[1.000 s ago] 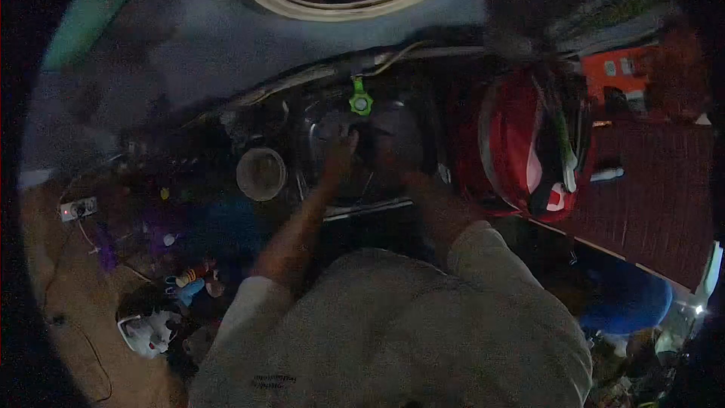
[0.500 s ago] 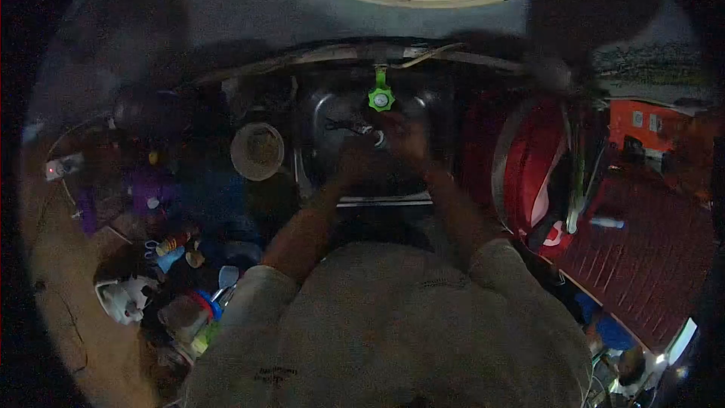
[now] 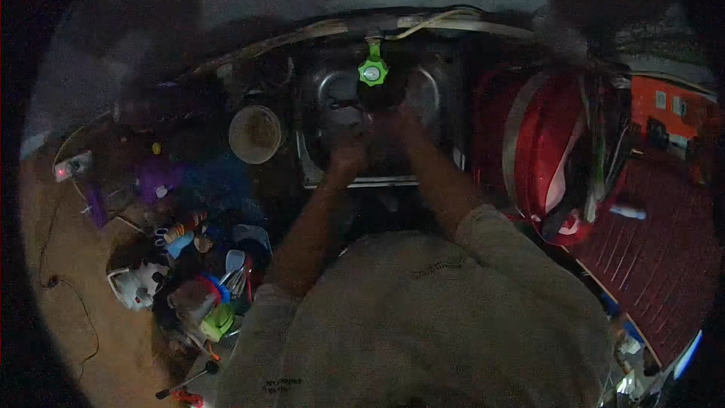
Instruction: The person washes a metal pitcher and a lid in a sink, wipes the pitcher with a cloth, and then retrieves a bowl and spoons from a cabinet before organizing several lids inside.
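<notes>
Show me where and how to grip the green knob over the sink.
Probably grip the green knob around its lobed rim, coming from above on the person's side. Its star-shaped edge should give purchase, its top faces the camera, and the stem occupies the far side.

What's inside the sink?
In or over the sink: left hand, right hand and, back left, a dark looped item, too dim to identify. Anything beneath the hands is covered; below the green knob, too dark.

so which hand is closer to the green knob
The right hand: it reaches farther into the sink, towards the green knob, while the left hand is lower in view, nearer the front rim.
</notes>
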The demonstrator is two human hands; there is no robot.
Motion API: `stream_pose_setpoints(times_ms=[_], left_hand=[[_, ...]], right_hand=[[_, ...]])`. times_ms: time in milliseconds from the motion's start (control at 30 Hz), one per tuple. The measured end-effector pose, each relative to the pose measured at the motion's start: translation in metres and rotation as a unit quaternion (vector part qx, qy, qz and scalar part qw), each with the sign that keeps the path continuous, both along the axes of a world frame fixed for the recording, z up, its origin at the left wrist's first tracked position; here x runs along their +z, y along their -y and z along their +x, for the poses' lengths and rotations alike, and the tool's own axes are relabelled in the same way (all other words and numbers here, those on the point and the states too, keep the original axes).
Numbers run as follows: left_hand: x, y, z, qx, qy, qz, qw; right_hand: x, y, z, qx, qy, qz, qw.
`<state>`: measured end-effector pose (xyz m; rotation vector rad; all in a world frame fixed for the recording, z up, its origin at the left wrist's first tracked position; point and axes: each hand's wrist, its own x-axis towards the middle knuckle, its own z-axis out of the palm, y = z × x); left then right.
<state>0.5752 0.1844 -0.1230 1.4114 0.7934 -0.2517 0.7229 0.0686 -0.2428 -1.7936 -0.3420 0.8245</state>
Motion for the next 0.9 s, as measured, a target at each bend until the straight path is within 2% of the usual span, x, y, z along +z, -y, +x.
stream_pose_setpoints(times_ms=[33, 67, 133, 200, 233, 333, 367, 400, 433, 467, 533, 567, 633, 700, 833, 900], left_hand=[[-0.002, -0.001, -0.004, 0.0, -0.001, 0.001, 1.0], [-0.004, -0.002, -0.008, -0.076, 0.07, 0.136, 0.985], [0.019, -0.001, -0.008, -0.146, 0.137, 0.27, 0.942], [0.085, 0.008, 0.008, -0.072, -0.048, 0.139, 0.987], [0.092, 0.008, 0.006, -0.071, -0.053, 0.151, 0.984], [0.036, 0.003, -0.001, -0.127, 0.093, 0.314, 0.936], [0.02, 0.003, -0.002, -0.122, 0.09, 0.311, 0.938], [0.034, 0.005, 0.005, -0.086, 0.014, 0.187, 0.978], [0.047, 0.007, 0.013, -0.034, -0.071, 0.077, 0.994], [0.039, 0.005, 0.018, -0.173, -0.058, 0.259, 0.949], [0.063, 0.006, 0.026, -0.298, -0.042, 0.427, 0.853], [0.083, 0.01, 0.022, -0.135, -0.026, 0.245, 0.96], [0.099, 0.013, 0.021, 0.037, -0.007, 0.047, 0.998], [0.093, 0.01, 0.021, -0.071, -0.009, 0.189, 0.979], [0.079, 0.005, 0.025, -0.099, -0.01, 0.182, 0.978], [0.061, 0.006, 0.028, -0.046, -0.019, 0.076, 0.996]], right_hand=[[-0.002, 0.001, 0.002, 0.006, -0.003, -0.002, 1.0], [-0.003, 0.001, 0.005, 0.011, -0.005, -0.003, 1.0], [-0.004, 0.001, 0.011, 0.023, -0.012, -0.004, 1.0], [-0.003, 0.002, 0.018, 0.037, -0.022, -0.007, 0.999], [-0.002, 0.004, 0.02, 0.042, -0.029, -0.009, 0.999], [0.003, 0.008, 0.023, 0.058, -0.061, -0.005, 0.996], [0.004, 0.008, 0.023, 0.062, -0.074, -0.005, 0.995], [0.006, 0.007, 0.024, 0.066, -0.088, -0.003, 0.994], [0.007, 0.005, 0.023, 0.076, -0.083, -0.006, 0.994], [0.007, 0.004, 0.022, 0.077, -0.087, -0.006, 0.993], [-0.006, -0.004, 0.028, 0.133, 0.004, -0.03, 0.991], [-0.011, -0.004, 0.028, 0.14, 0.01, -0.038, 0.989], [-0.012, 0.001, 0.029, 0.145, 0.01, -0.043, 0.988], [-0.011, 0.006, 0.03, 0.144, 0.003, -0.049, 0.988], [-0.013, 0.007, 0.033, 0.141, 0.001, -0.044, 0.989], [-0.015, 0.004, 0.034, 0.141, 0.008, -0.046, 0.989]])
